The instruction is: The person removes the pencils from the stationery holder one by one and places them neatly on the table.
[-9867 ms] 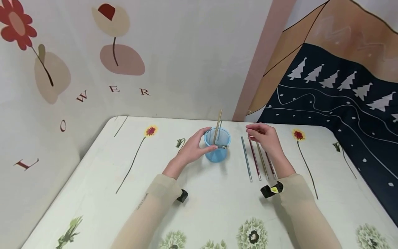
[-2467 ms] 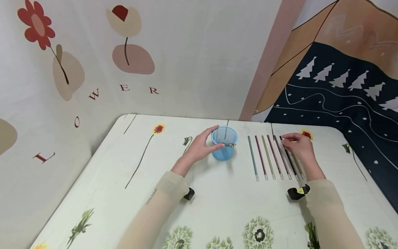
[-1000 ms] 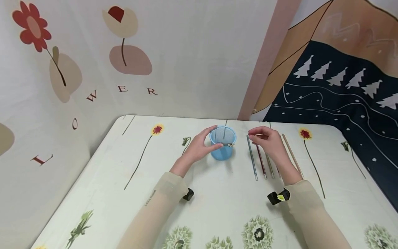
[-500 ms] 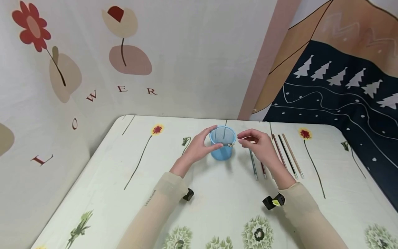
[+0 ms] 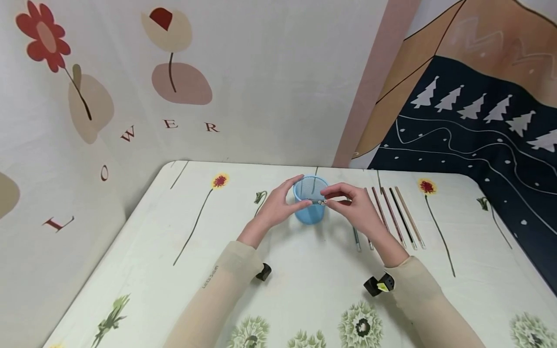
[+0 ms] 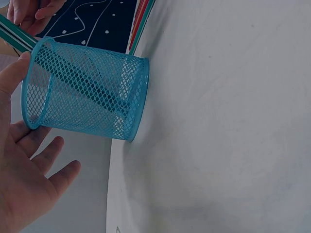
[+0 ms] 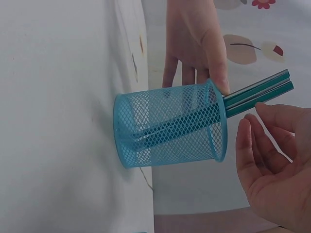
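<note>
My left hand (image 5: 278,205) grips the blue mesh pencil cup (image 5: 310,212) by its rim, thumb on the near side and fingers around the far side. Inside the upright cup lean green-and-silver pencils (image 7: 260,92), their ends sticking out past the rim. My right hand (image 5: 354,208) is at the cup's right side, thumb and fingertips close to the pencil ends. In the right wrist view its thumb tip lies against or just beside the green pencils (image 7: 248,101), with a gap between thumb and fingers. Whether it touches them I cannot tell.
Right of the cup several pencils lie side by side, among them a black pencil (image 5: 402,217) and a wood-coloured pencil (image 5: 410,217). My right forearm covers part of that row. The white flower-printed tabletop (image 5: 304,270) meets a printed cloth wall (image 5: 270,96) at the back.
My right hand has moved left from the pencil row to the cup. Since the oldest frame, the row has grown and the gold pencil has left the cup. My left hand stays at the cup.
</note>
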Tool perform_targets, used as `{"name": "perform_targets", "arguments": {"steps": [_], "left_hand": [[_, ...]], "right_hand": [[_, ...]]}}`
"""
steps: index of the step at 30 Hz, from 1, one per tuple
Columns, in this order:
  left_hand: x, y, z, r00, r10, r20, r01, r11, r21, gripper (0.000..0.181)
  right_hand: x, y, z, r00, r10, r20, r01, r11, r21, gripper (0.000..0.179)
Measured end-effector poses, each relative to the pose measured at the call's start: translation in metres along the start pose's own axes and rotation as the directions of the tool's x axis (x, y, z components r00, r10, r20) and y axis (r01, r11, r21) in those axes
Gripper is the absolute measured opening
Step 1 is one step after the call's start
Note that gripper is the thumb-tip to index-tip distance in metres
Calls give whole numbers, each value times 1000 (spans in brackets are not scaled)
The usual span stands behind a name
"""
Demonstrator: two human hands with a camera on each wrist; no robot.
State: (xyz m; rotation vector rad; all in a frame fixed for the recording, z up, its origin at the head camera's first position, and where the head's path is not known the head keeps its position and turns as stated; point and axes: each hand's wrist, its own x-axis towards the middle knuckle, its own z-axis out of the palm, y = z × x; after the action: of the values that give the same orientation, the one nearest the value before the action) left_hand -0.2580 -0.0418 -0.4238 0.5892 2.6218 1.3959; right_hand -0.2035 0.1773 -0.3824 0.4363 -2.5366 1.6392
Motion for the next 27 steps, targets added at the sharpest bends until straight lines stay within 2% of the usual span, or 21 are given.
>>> {"name": "perform_targets", "arguments": {"steps": [7,15,27], "left_hand": [[1,-1,0,1000,5,-1,-5,1000,2,78],[1,0,0,1000,9,-5,-9,1000,3,78],[0,1,0,1000,-8,4,8,1000,-7,78]], "right_hand": [[-1,0,3,1000,-2,30,2,1000,-13,23],[-2,-1,4,1000,-10,25,10,1000,-18,19],[0,-4,-1,996,-53,-66,56,998,33,19]]}}
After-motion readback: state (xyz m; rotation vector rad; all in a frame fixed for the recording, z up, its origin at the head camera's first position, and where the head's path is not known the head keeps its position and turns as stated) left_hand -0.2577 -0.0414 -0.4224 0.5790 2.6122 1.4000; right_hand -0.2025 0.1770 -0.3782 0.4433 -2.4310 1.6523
